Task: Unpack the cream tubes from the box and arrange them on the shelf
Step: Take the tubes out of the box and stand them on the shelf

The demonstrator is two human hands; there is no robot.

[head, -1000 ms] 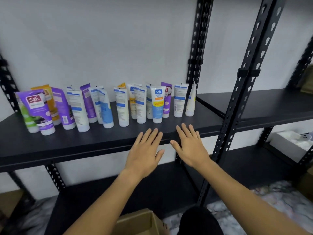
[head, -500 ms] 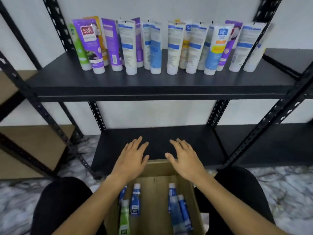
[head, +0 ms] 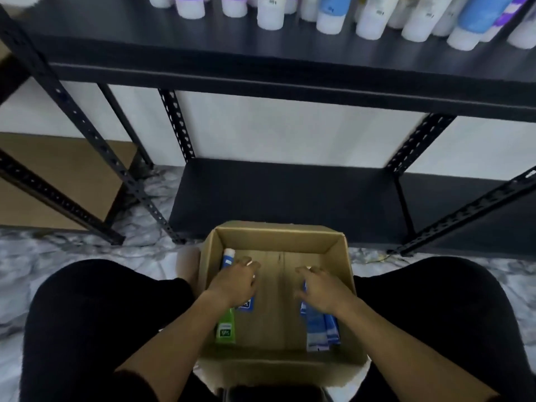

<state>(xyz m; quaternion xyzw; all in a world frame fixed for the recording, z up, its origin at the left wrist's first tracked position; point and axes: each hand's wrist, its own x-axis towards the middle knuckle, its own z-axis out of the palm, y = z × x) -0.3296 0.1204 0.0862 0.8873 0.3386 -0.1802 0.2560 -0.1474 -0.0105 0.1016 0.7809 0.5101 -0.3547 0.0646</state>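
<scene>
Cardboard box [head: 277, 237] between your knees, both hands down inside it for the last tubes.

Your left hand [head: 234, 282] lies over the tubes along the box's left wall: a blue-and-white tube [head: 227, 258] pokes out beyond the fingers and a green tube [head: 225, 327] trails back under the wrist toward the box's near edge. The grip there reads as fingers loosely spread and lowered, not yet clamped; blur makes contact hard to call. Your right hand [head: 320, 287] covers the blue tubes [head: 319, 329] by the box's right wall, fingers likewise apart, nothing pinched. Working both walls at once likely means one tube per hand per trip. Above and beyond the box, the shelf [head: 261, 74] already carries a row of tubes [head: 327, 21] standing on their caps, so few remain.
</scene>
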